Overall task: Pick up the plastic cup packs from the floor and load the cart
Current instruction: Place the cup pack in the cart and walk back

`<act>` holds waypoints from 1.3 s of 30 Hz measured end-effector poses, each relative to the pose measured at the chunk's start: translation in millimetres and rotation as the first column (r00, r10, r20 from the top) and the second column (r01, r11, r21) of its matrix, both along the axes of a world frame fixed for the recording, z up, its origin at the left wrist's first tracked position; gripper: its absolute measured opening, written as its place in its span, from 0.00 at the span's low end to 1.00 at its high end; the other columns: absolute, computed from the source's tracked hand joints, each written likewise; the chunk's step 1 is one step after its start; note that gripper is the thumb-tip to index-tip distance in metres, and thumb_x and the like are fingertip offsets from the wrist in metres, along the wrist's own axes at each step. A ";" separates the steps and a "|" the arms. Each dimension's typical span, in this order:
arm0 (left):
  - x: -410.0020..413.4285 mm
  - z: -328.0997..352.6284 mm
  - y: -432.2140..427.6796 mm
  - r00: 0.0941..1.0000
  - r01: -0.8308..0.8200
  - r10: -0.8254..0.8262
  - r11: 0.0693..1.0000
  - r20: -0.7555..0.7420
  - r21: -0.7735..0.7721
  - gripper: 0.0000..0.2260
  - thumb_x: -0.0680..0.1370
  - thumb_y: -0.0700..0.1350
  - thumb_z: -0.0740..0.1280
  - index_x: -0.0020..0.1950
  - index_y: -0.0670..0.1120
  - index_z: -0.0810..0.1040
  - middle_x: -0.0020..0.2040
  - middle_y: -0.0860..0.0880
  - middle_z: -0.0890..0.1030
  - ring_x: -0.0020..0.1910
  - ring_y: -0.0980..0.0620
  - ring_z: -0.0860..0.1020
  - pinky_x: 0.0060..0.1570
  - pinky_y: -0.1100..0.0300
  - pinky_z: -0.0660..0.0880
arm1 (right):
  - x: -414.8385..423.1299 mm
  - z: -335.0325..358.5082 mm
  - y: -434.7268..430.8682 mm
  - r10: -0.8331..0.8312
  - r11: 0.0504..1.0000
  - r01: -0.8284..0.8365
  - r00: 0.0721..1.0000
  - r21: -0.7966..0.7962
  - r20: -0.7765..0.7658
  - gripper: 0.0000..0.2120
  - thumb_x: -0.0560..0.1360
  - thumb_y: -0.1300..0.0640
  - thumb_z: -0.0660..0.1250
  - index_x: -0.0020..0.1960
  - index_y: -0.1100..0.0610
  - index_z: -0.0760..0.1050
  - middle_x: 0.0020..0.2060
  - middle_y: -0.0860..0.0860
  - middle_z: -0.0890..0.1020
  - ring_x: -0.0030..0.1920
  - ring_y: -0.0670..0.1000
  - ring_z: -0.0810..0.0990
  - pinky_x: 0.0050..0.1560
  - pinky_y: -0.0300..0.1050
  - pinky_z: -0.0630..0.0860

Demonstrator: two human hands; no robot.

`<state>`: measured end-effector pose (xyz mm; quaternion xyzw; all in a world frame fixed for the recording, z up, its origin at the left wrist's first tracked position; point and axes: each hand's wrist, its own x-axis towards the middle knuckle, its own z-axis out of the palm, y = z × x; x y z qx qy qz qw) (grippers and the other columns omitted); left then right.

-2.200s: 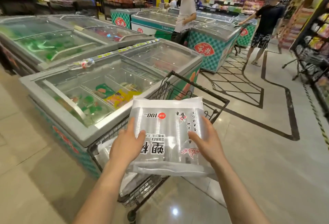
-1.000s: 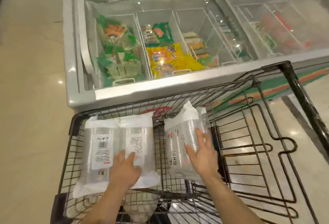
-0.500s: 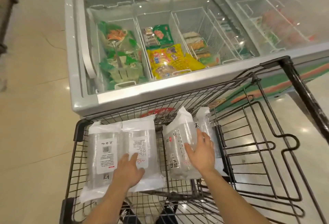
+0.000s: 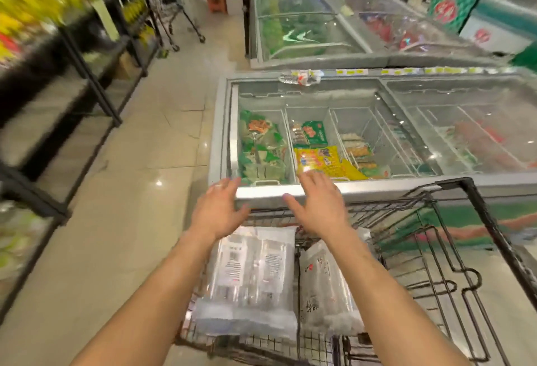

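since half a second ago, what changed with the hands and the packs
Both hands let go and rose forward: the left hand came off the left pack, the right hand off the right pack. Both are now open above the front edge of the cart. The packs stayed in the cart, which is still by the freezer.

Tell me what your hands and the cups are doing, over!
Left hand and right hand open, empty, above the cart. Two cup packs lying inside. Freezer close ahead.

Glossy plastic packs (image 4: 252,275), wire cart (image 4: 453,249)
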<state>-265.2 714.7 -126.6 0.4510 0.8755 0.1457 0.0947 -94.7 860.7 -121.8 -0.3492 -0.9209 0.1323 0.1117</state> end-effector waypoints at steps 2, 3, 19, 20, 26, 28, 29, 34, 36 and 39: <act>-21.4 31.7 -39.2 0.997 -0.047 0.049 0.998 -0.065 0.032 0.31 0.76 0.59 0.62 0.77 0.52 0.58 0.75 0.46 0.64 0.72 0.44 0.64 0.69 0.47 0.65 | -27.4 34.1 -28.2 0.065 0.993 -0.065 0.998 0.098 -0.004 0.32 0.77 0.37 0.58 0.75 0.52 0.62 0.71 0.54 0.68 0.73 0.57 0.61 0.71 0.52 0.59; -31.3 45.9 -63.3 0.992 -0.079 0.084 0.996 -0.095 0.050 0.32 0.75 0.60 0.61 0.77 0.53 0.58 0.76 0.46 0.63 0.72 0.44 0.64 0.69 0.46 0.65 | -41.9 48.6 -45.6 0.094 0.988 -0.093 0.996 0.127 -0.004 0.32 0.76 0.36 0.58 0.75 0.51 0.62 0.72 0.54 0.68 0.73 0.58 0.61 0.71 0.53 0.60; -94.0 138.9 -631.8 0.654 -0.685 0.678 0.719 -0.336 0.119 0.34 0.72 0.63 0.57 0.76 0.52 0.60 0.74 0.49 0.65 0.71 0.45 0.65 0.64 0.49 0.69 | -261.4 138.3 -549.4 0.721 0.689 -0.698 0.686 0.192 -0.096 0.34 0.75 0.35 0.59 0.77 0.47 0.57 0.76 0.52 0.60 0.76 0.58 0.55 0.73 0.53 0.57; -89.8 139.0 -662.5 0.621 -0.718 0.705 0.687 -0.341 0.114 0.33 0.73 0.62 0.58 0.76 0.52 0.60 0.74 0.48 0.65 0.71 0.44 0.66 0.63 0.49 0.69 | -270.0 138.8 -580.9 0.754 0.655 -0.732 0.651 0.189 -0.091 0.34 0.75 0.36 0.60 0.77 0.47 0.57 0.77 0.52 0.60 0.76 0.58 0.55 0.73 0.54 0.57; -49.0 129.7 -846.0 0.335 -0.920 0.892 0.380 -0.303 0.100 0.36 0.70 0.65 0.52 0.76 0.52 0.60 0.74 0.47 0.66 0.70 0.45 0.66 0.65 0.50 0.68 | -308.5 137.0 -784.7 0.945 0.321 -0.926 0.327 0.201 -0.002 0.36 0.74 0.33 0.55 0.77 0.48 0.59 0.75 0.52 0.63 0.76 0.57 0.59 0.73 0.55 0.60; -35.5 119.9 -898.8 0.250 -0.954 0.925 0.286 -0.284 0.089 0.33 0.74 0.63 0.57 0.77 0.53 0.59 0.75 0.47 0.63 0.71 0.45 0.66 0.65 0.49 0.68 | -317.2 131.2 -846.2 0.974 0.218 -0.953 0.227 0.211 0.022 0.38 0.71 0.31 0.51 0.75 0.49 0.62 0.74 0.53 0.66 0.74 0.57 0.61 0.72 0.55 0.62; -30.3 115.3 -923.1 0.203 -0.969 0.940 0.233 -0.273 0.082 0.32 0.75 0.62 0.59 0.77 0.53 0.57 0.76 0.48 0.61 0.71 0.44 0.65 0.66 0.49 0.67 | -321.6 127.6 -875.1 0.984 0.166 -0.963 0.176 0.212 0.031 0.40 0.69 0.30 0.48 0.75 0.50 0.63 0.73 0.53 0.68 0.73 0.58 0.63 0.71 0.55 0.63; -27.0 102.7 -1040.1 0.027 -0.999 0.948 0.034 -0.317 0.018 0.33 0.76 0.64 0.56 0.78 0.53 0.55 0.76 0.48 0.62 0.72 0.47 0.64 0.67 0.52 0.65 | -353.5 108.2 -1014.6 0.999 -0.022 -0.982 -0.017 0.190 0.027 0.40 0.69 0.31 0.50 0.74 0.52 0.65 0.72 0.54 0.69 0.72 0.59 0.65 0.69 0.55 0.65; -38.9 98.4 -1087.3 -0.030 -1.000 0.944 -0.027 -0.328 0.016 0.35 0.73 0.66 0.52 0.78 0.53 0.56 0.75 0.48 0.63 0.71 0.47 0.65 0.66 0.52 0.66 | -374.0 100.3 -1067.1 0.997 -0.068 -0.983 -0.063 0.171 0.036 0.37 0.72 0.32 0.54 0.76 0.50 0.61 0.74 0.53 0.65 0.74 0.58 0.61 0.72 0.53 0.62; -69.5 92.3 -1155.6 -0.089 -0.996 0.947 -0.087 -0.310 0.018 0.33 0.75 0.63 0.58 0.78 0.53 0.56 0.76 0.48 0.62 0.73 0.46 0.63 0.66 0.51 0.66 | -412.8 91.5 -1143.6 0.990 -0.141 -0.979 -0.139 0.147 0.024 0.38 0.72 0.31 0.51 0.77 0.50 0.59 0.75 0.53 0.63 0.75 0.57 0.59 0.72 0.52 0.59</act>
